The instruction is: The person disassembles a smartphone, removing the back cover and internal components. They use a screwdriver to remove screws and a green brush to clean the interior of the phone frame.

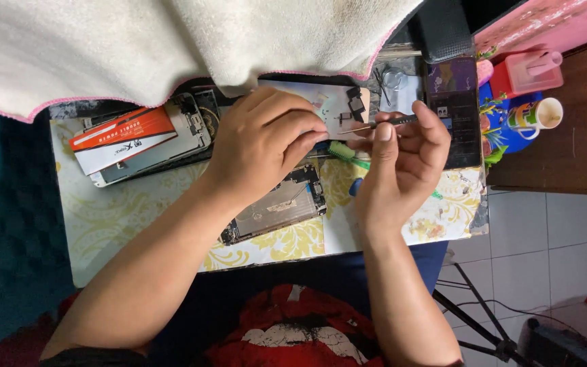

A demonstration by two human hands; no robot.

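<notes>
The left hand [266,146] lies palm down near the back of the bench [137,224], its fingers [300,129] curled and pressing on a flat, pale, glossy panel [327,102] with rounded corners and small dark parts at its right end. The right hand [399,163] is pinched around a thin screwdriver [382,124], a slim dark shaft with a metal tip that points left and meets the panel just beside the left fingertips. So the left hand grips nothing but bears down on the panel, while the right hand is closed on the tool.

Below the left hand lies an opened phone shell [276,204], a dull grey metal rectangle with circuit parts along its edges. A green toothbrush [344,153] with short bristles lies between the two hands. The bench wears a smooth cloth printed with yellow leafy patterns on white.

To the left rests a stack of flat pieces, topped by an orange and white battery pack [120,136]. To the right of the right hand stands a dark phone [453,109] with a glossy screen. A soft cream towel [171,47] with a pink hem hangs over the back edge. Further right, on a brown wooden surface, a painted ceramic mug [535,115] lies on its side near a red plastic box [528,71].
</notes>
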